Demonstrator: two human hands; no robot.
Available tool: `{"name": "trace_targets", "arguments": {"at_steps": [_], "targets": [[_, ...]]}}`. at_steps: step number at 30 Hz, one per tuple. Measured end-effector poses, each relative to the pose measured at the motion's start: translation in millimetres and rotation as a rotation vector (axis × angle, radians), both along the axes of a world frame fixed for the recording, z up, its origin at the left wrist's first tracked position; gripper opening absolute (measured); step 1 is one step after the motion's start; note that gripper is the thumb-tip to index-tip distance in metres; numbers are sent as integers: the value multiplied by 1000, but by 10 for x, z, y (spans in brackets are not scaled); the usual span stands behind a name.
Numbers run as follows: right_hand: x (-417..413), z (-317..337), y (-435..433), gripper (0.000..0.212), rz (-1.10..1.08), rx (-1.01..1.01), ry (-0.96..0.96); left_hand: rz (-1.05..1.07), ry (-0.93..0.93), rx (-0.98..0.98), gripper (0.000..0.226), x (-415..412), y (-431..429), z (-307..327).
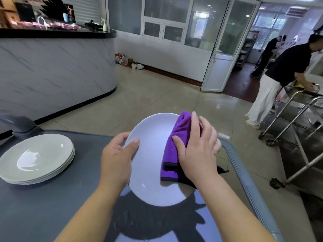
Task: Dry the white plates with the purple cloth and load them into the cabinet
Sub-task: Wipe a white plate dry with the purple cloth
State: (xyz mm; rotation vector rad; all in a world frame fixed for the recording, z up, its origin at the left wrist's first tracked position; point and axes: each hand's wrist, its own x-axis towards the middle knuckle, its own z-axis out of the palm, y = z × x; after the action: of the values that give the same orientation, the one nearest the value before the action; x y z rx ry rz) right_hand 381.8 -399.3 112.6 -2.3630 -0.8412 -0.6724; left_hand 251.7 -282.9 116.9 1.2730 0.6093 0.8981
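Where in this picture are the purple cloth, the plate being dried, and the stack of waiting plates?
purple cloth (169,162): head view, on the folded front face below the thumb.
held plate (148,172): head view, on its bare centre, left of the cloth.
stack of plates (36,158): head view, on the top plate's shiny well.

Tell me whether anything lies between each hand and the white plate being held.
The folded purple cloth lies between the right hand and the round white plate, held on its right side. The left hand grips the plate's left rim directly.
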Motion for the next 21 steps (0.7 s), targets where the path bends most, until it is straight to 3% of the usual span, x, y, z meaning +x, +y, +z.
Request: {"name": "trace_targets", "arguments": {"at_steps": [5, 9, 12, 16, 18, 19, 21], "targets": [[47, -39, -69, 72, 52, 22, 330, 70, -64, -33, 20, 23, -111, 9], [-109, -217, -56, 66, 23, 399, 764, 137, -103, -48, 19, 71, -108, 3], [-54, -248, -95, 62, 91, 520, 787, 46, -25, -17, 9, 61, 4, -27], [190, 23, -219, 64, 199, 347, 691, -221, 37, -82, 25, 12, 148, -3], [239, 136, -234, 66, 243, 260, 619, -134, 119, 47, 11, 23, 115, 11], [242, 149, -231, 66, 235, 268, 584, -54, 137, 113, 14, 43, 82, 10], [162, 89, -171, 62, 158, 408, 558, 54, 101, 181, 19, 83, -8, 21]]}}
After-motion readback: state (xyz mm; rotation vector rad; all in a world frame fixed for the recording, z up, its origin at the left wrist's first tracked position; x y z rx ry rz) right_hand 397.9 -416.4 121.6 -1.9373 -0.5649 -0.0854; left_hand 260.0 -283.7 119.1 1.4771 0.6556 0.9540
